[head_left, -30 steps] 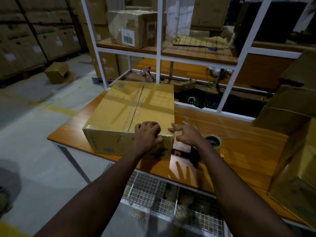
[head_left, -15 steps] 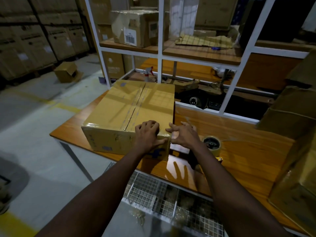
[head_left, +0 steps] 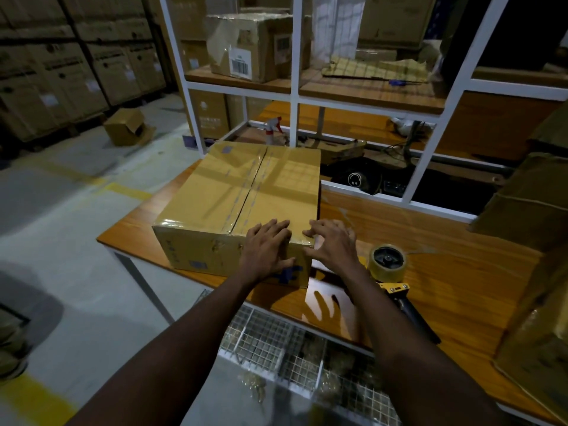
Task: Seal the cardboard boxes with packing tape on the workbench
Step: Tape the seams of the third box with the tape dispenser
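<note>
Two hands [head_left: 266,252] [head_left: 333,245] flatter atop one box [head_left: 246,192]

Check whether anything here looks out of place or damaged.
A small cardboard box lies tipped on the floor left of the workbench, flaps open. The shelf box looks creased. The taped box on the workbench seems fine apart from front scuffs.

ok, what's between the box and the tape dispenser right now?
Head view: only the right hand crosses that gap, fingertips on the near right corner of the box. Beneath it, bare workbench wood; the tape dispenser stands apart.
</note>
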Action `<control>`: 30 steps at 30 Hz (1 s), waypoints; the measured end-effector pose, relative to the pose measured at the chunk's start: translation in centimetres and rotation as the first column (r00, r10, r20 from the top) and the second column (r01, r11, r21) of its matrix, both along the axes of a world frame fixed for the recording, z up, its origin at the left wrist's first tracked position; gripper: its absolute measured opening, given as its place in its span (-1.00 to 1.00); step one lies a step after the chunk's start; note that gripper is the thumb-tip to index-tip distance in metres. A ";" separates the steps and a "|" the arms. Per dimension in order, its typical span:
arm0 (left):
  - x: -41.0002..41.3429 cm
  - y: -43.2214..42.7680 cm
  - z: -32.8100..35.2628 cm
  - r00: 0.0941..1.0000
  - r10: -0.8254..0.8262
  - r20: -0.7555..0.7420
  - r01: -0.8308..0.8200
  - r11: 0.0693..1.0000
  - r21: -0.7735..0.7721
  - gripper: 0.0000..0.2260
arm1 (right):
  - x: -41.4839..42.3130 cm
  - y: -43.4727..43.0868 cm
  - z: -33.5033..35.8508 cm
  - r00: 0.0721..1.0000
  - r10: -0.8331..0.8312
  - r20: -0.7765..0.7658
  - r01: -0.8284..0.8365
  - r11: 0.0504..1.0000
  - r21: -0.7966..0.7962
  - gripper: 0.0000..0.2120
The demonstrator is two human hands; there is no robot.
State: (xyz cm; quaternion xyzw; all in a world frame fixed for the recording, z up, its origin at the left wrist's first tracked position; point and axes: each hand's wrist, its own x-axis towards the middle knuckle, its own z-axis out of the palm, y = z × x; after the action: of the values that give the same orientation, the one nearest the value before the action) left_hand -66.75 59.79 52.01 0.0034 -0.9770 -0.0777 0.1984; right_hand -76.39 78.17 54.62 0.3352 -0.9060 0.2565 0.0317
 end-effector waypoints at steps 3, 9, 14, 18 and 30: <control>-0.1 0.1 0.1 0.999 0.034 -0.006 -0.034 0.999 -0.009 -0.42 | -0.6 0.7 -1.0 0.999 0.030 -0.039 -0.030 0.999 0.016 -0.61; -1.3 2.4 0.1 0.971 0.227 -0.071 -0.224 0.974 0.038 -0.41 | -0.1 -1.1 -0.6 0.990 -0.067 0.121 0.078 0.993 -0.086 -0.50; -1.4 2.0 -0.2 0.983 0.158 -0.091 -0.149 0.984 0.095 -0.61 | 0.7 -1.6 -0.7 0.987 -0.119 0.108 0.134 0.981 -0.141 -0.46; -1.2 0.6 0.4 0.995 0.071 -0.068 -0.069 0.997 0.028 -0.63 | 1.4 -2.4 -0.5 0.979 -0.202 0.022 0.203 0.974 -0.104 -0.62; 4.2 -14.9 1.9 0.944 0.307 0.121 -0.303 0.951 -0.053 -0.14 | 1.7 -5.7 -2.5 0.877 -0.461 -0.136 0.437 0.883 -0.173 -0.72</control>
State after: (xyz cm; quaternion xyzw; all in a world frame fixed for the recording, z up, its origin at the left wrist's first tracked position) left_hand -62.58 44.93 53.91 0.1563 -0.9765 -0.0294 0.1451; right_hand -74.68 72.44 52.13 0.1336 -0.9330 0.2735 0.1921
